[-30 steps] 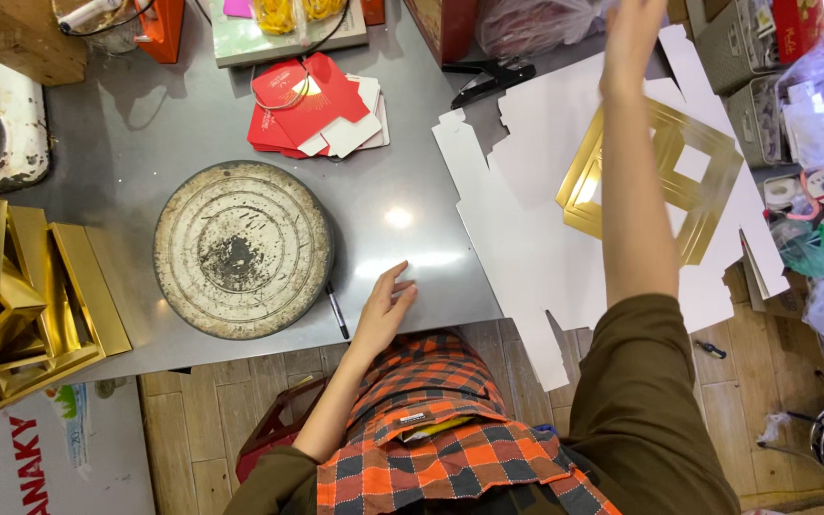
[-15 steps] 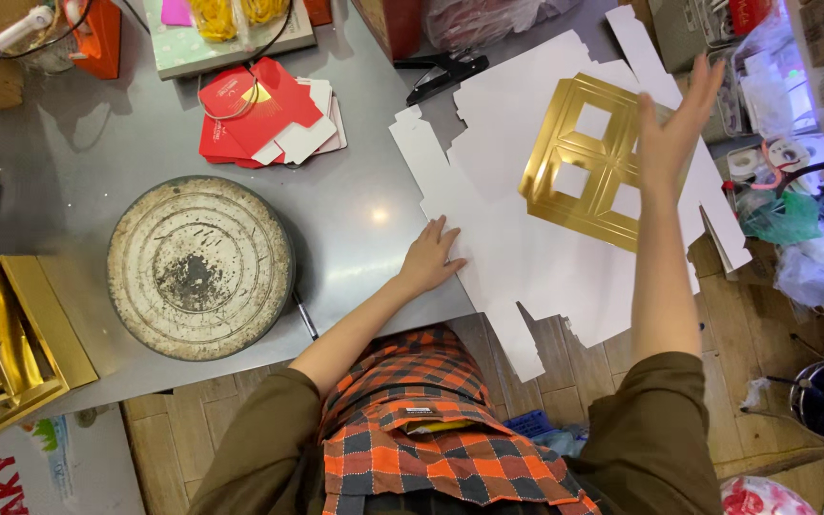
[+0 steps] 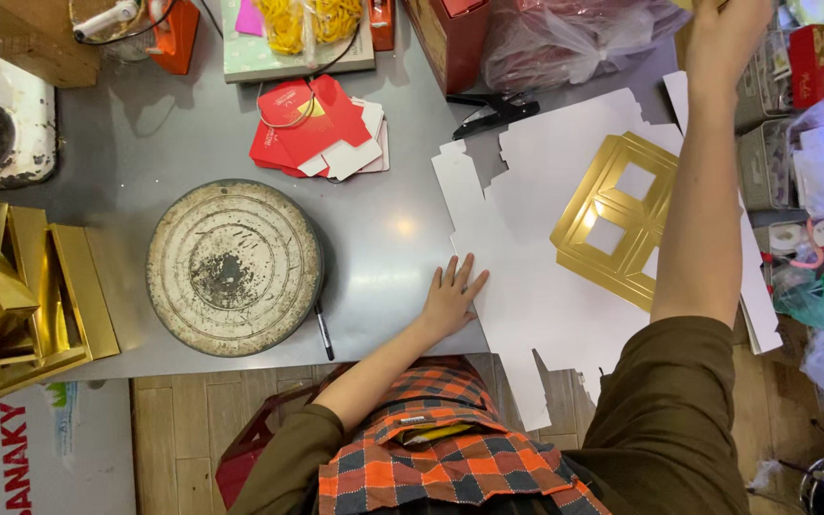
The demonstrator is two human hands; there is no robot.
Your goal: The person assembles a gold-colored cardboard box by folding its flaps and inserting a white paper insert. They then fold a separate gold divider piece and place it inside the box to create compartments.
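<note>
Resting flat with fingers spread, the left hand (image 3: 452, 298) is pressing on the left margin of the stack of white die-cut card sheets (image 3: 536, 286), gripping nothing, just pinning it near the front edge of the grey desk (image 3: 183, 143). The stack is lying over the desk's right end, overhanging the front and right edges. The right hand (image 3: 729, 33) is reaching up past the far edge, partly cut off by the frame; cannot tell how far open it is or whether it is holding anything. A gold cut-out card (image 3: 612, 221) with square windows is lying on top of the white sheets, just beside the right forearm. These sheets are looking light, thin and bendy, probably slick against one another and easy to crease at the tabs; lifting by a solid edge rather than a thin tab seems safest. A round worn metal disc (image 3: 234, 268) is sitting left of the left hand, with a pen (image 3: 323, 330) at its rim.
</note>
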